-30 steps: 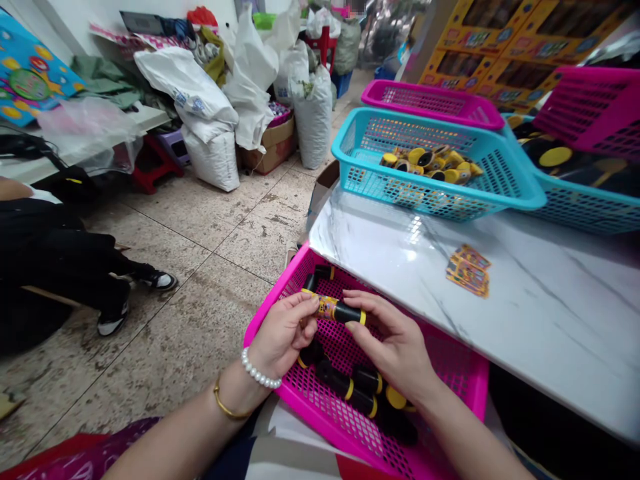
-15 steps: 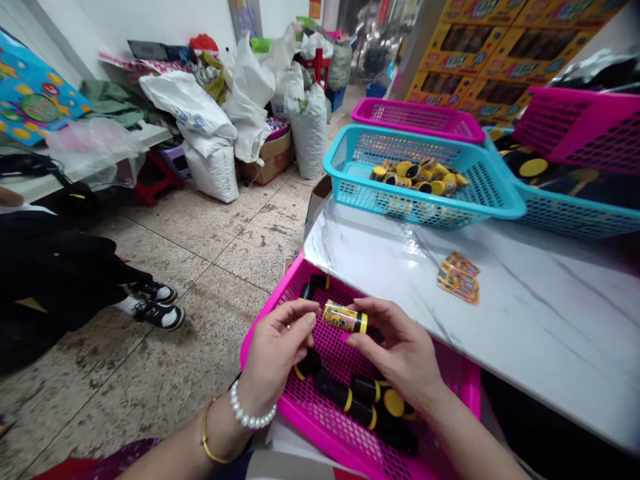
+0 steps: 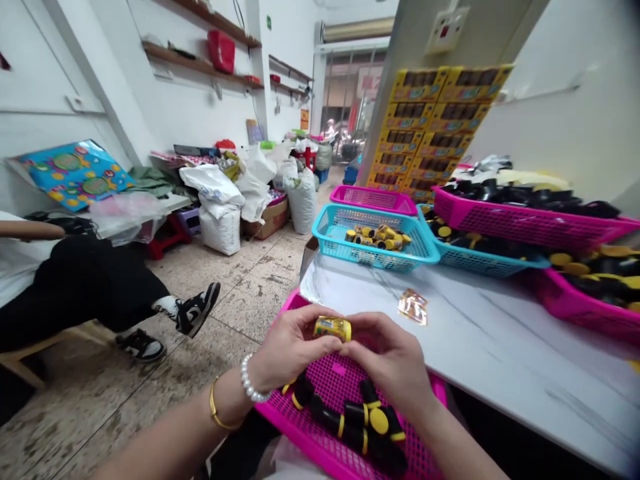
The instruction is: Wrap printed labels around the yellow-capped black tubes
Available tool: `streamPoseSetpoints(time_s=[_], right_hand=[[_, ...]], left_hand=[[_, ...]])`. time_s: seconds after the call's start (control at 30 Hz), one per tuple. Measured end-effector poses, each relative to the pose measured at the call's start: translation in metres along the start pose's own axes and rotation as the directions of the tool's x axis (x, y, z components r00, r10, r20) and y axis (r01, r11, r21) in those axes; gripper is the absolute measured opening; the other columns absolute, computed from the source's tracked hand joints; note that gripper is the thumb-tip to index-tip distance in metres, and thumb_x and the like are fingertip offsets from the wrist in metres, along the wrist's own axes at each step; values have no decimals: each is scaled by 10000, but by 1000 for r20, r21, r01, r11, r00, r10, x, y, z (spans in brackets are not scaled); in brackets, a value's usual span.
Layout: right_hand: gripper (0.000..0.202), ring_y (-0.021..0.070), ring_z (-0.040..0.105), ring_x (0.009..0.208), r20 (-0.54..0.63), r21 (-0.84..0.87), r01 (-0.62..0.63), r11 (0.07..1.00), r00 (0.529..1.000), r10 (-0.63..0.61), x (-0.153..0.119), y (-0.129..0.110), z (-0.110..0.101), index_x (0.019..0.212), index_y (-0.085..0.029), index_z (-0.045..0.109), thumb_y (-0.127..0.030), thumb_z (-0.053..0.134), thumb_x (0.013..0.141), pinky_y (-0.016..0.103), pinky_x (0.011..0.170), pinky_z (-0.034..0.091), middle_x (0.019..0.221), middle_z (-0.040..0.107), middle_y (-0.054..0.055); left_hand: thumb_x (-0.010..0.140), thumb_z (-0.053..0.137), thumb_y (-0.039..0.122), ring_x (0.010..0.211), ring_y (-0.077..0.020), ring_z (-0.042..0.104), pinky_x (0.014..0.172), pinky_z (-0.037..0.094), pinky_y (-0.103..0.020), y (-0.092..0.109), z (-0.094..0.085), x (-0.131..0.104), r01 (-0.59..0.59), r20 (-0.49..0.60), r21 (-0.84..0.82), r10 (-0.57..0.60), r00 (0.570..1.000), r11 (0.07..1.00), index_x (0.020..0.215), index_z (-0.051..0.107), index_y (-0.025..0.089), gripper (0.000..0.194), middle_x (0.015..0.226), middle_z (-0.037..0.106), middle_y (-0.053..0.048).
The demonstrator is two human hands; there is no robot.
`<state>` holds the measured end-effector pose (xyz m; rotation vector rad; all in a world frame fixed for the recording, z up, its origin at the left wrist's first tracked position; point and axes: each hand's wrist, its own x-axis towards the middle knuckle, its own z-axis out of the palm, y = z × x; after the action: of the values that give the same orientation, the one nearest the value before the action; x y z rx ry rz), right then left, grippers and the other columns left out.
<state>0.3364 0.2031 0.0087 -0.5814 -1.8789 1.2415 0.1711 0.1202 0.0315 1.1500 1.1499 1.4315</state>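
Note:
A small cylinder [image 3: 332, 328] with a printed yellow wrapper and a yellow end sits between my two hands, above a pink mesh basket [image 3: 327, 383]. My left hand [image 3: 287, 350] grips its left part, thumb below and fingers above. My right hand [image 3: 395, 360] pinches at its right end, the thumbs nearly meeting. Fingers hide part of the cylinder. Below, in the basket, lie several black tubes [image 3: 327, 419] with yellow rings, one showing a round yellow end. On the white marbled table [image 3: 470, 347] beside my right hand are several printed labels [image 3: 413, 307].
A turquoise basket [image 3: 375, 260] holds several yellow-wrapped pieces at the table's far end. More pink and turquoise baskets of black and yellow parts stand to the right. Stacked yellow boxes [image 3: 425, 133] rise behind. A seated person's leg and shoe [image 3: 197, 310] are at left, before white sacks [image 3: 220, 223].
The view has tilted up. My left hand has closed onto the cylinder, and both hands now meet around it. The seated person's shoe has lifted.

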Motion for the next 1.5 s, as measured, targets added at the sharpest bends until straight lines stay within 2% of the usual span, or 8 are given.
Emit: streamPoseSetpoints(time_s=[0.13,0.33,0.57,0.7,0.93,1.2,1.4,1.5], right_hand=[[208,180,691,770,-11,159,-81,984,996,83,-12,-2,10,902,-209,662,-258,769,731,307,718,579,845,720,30],[282,138,630,643,55,265,-46,963,998,32,-9,-3,20,995,-221,706,-283,770,727,268,628,549,747,660,-4],[214,120,643,563,136,555,-136,820,988,72,25,-14,26,826,-176,719,-309,807,683,227,500,533,786,705,11],[213,103,650,531,141,634,-160,757,986,89,26,-17,27,843,-186,715,-281,817,681,201,504,552,742,714,0],[196,109,665,512,80,654,-97,750,995,59,24,-9,30,793,-196,712,-249,837,652,221,461,570,898,698,-6],[238,141,695,615,93,531,-141,835,990,108,11,13,34,843,-188,741,-240,846,635,275,580,625,959,675,15],[207,125,677,550,60,530,-159,833,987,150,2,31,39,784,-221,707,-327,827,654,262,511,599,883,666,-18],[295,150,693,606,96,477,-179,860,984,152,-5,30,40,925,-245,701,-345,813,671,306,593,614,878,692,-2]], left_hand=[[771,730,273,863,-163,630,772,479,-261,-3,-1,-7,-33,45,63,30,999,997,1024,680,145,288,960,689,-85],[759,676,555,448,-78,502,443,380,-190,-8,-1,-8,54,50,-83,-50,997,995,761,576,134,433,586,589,1],[794,582,634,309,-53,414,297,201,-131,3,-5,11,77,-14,-235,-83,996,969,943,568,150,506,514,586,16],[804,594,607,329,-52,444,309,266,-129,8,-7,6,46,22,-315,-41,999,948,985,584,143,498,528,589,20],[704,726,569,262,-47,395,267,244,-141,5,-4,-1,75,24,-324,-71,997,943,804,536,161,461,467,561,45],[684,696,628,228,-31,314,254,157,-156,-33,-3,-5,169,-53,-413,-209,977,895,686,527,152,505,378,458,85],[721,703,558,248,-26,310,274,184,-153,-50,-1,-11,179,-76,-475,-243,967,862,700,541,153,436,387,455,89],[709,716,568,253,-26,316,275,162,-154,-58,0,-10,174,-106,-478,-253,962,861,707,563,140,454,388,456,82]])
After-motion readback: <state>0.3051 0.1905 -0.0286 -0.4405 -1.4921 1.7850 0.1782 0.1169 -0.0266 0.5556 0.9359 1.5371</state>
